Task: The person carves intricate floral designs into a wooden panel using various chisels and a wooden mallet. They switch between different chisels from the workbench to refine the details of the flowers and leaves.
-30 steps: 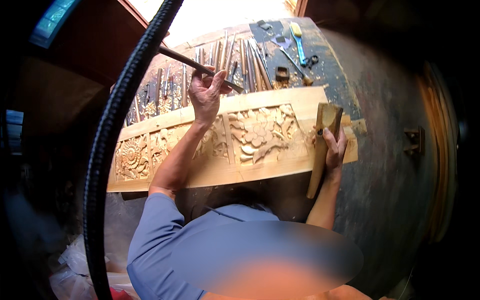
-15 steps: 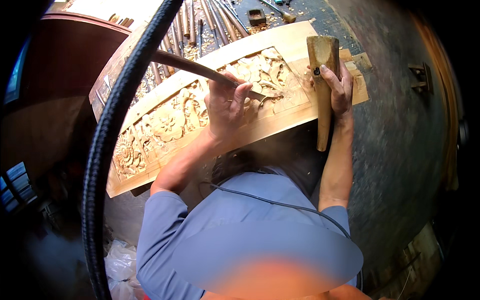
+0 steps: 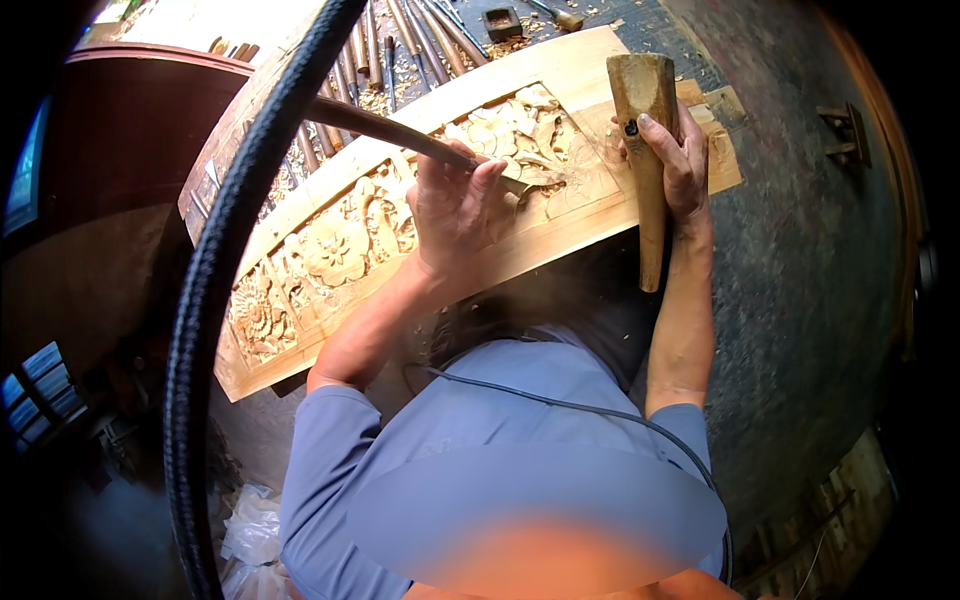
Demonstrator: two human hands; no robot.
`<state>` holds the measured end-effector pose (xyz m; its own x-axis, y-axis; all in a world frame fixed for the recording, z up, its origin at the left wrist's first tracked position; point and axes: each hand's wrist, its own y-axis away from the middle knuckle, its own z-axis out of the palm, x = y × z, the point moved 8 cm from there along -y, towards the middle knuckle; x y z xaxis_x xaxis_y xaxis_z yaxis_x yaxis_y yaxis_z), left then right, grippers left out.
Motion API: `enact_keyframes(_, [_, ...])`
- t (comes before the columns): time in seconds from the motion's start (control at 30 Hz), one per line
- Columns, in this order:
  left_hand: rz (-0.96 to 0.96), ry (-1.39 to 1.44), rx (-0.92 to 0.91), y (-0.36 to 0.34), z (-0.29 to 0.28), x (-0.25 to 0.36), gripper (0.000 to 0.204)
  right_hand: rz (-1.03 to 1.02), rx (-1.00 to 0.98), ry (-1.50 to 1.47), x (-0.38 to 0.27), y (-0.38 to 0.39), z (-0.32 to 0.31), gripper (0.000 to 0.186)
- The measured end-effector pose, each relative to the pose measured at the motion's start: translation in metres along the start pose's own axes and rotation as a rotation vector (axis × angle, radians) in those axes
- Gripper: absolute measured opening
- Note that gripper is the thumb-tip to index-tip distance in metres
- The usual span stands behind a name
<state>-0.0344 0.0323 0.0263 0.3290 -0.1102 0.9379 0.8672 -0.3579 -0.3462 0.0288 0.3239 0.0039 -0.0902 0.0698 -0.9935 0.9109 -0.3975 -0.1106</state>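
Observation:
My left hand (image 3: 455, 205) is closed around a wood carving chisel (image 3: 385, 128). The chisel slants down to the right, its tip at the right part of the carved relief. That relief, of flowers and leaves, is cut into a pale wooden panel (image 3: 400, 285) lying at a slant before me. In my right hand (image 3: 680, 165) is a wooden mallet (image 3: 652, 215), gripped near its thick head, with the narrow end hanging toward me past the panel's near edge. The mallet is apart from the chisel.
Several carving tools (image 3: 425, 45) lie among wood shavings beyond the panel. A small dark square block (image 3: 502, 24) and a brush (image 3: 562, 17) are at the far edge. A black braided cable (image 3: 215, 235) crosses the left side. Plastic bags (image 3: 252, 525) lie at lower left.
The whole view has shifted slightly. Both hands keep their grips on the chisel and the mallet, and the chisel tip stays on about the same spot of the relief.

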Motion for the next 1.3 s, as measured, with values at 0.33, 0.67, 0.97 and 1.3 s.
enact_keyframes(0.33, [0.0, -0.113, -0.011, -0.003, 0.004, 0.005, 0.034, 0.027, 0.003, -0.008, 0.0, 0.002, 0.0, 0.048])
enact_keyframes(0.67, [0.111, -0.442, -0.019, -0.009, 0.006, 0.018, 0.033, 0.015, 0.012, -0.092, 0.0, 0.0, 0.004, 0.045])
enact_keyframes(0.97, [-0.008, 0.049, 0.107, -0.001, -0.036, 0.018, 0.026, 0.046, 0.013, -0.062, -0.003, 0.002, 0.002, 0.043])
enact_keyframes(1.3, [0.092, -0.267, 0.15, -0.031, -0.068, 0.038, 0.031, 0.081, 0.004, -0.064, 0.003, -0.002, 0.006, 0.041])
